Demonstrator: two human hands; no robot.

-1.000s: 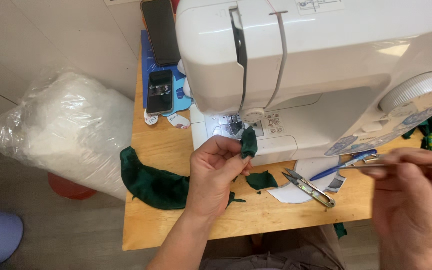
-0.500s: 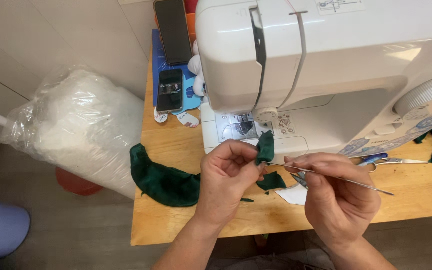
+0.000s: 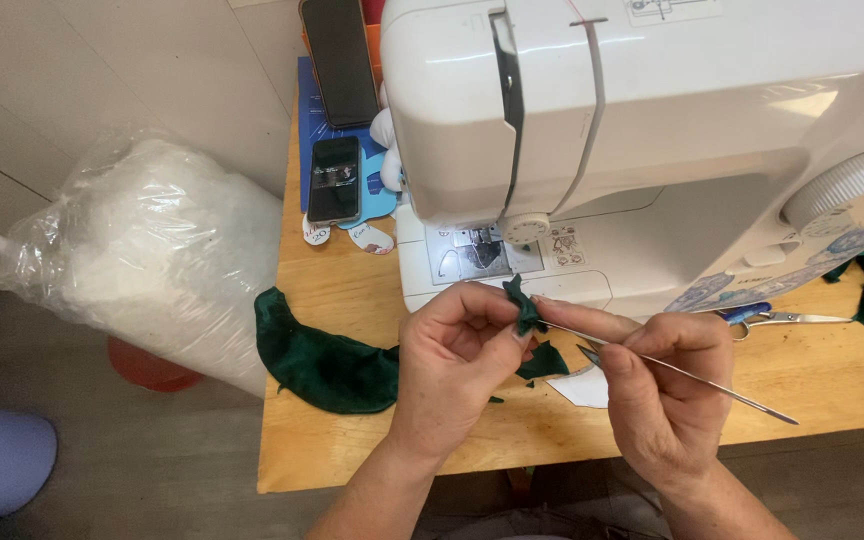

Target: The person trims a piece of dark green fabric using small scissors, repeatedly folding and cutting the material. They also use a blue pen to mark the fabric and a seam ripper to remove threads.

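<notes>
Left hand (image 3: 457, 365) fingers pinch small green fabric piece (image 3: 525, 308) at frame centre; right hand (image 3: 667, 395) fingers clamp thin metal rod (image 3: 667, 368). Risk: rod tip slips, jabs fingertip.

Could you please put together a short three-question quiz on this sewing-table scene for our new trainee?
1. True or false: the left hand pinches a small dark green fabric piece.
2. What does the right hand hold? A) scissors B) a thin metal rod C) a phone
3. What lies on the wooden table left of the hands?

Key: 1 true. 2 B. 3 A larger dark green fabric piece.
</notes>
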